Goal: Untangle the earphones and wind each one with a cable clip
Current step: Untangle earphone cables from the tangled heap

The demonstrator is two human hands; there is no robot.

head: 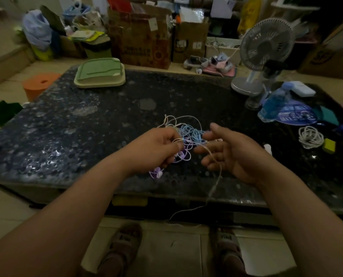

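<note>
Several earphones (pixel 192 134) knotted, count unclear; left hand (pixel 156 148) pinches them, right hand (pixel 232 154) spread.

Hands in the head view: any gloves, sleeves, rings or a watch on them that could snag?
None visible. The left hand and right hand are bare: no gloves, rings or watch. The left forearm and right forearm are bare to the frame's edge, with no sleeve, bracelet or marking showing.

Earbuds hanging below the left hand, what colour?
Light purple. The earbuds dangle from the earphone tangle gripped by the left hand; head view shows them best.
</note>
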